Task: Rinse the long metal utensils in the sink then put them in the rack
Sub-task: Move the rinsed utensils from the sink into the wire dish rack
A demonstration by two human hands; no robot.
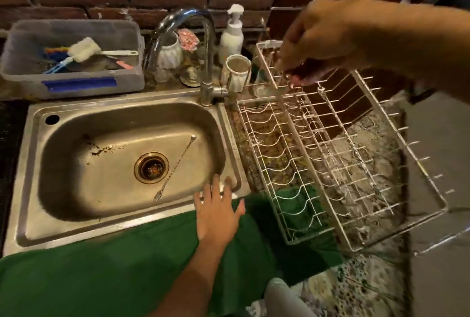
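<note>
A long thin metal utensil (175, 167) with a twisted stem and a small fork end lies on the floor of the steel sink (76, 236), just right of the drain (151, 167). A second long twisted utensil (352, 146) lies along the wires of the white dish rack (292, 164) on the right. My left hand (217, 212) hovers open, fingers spread, over the sink's front right rim, near the fork end. My right hand (318, 41) hangs over the rack's back end, fingers loosely curled downward. I see nothing in them, and the hand is blurred.
A chrome faucet (201, 44) arches over the sink's back edge. Behind it stand a white pump bottle (232, 34), cups (237, 72) and a plastic tub of brushes (73, 62). Brick wall at the back. A green cloth (114, 265) covers the front counter edge.
</note>
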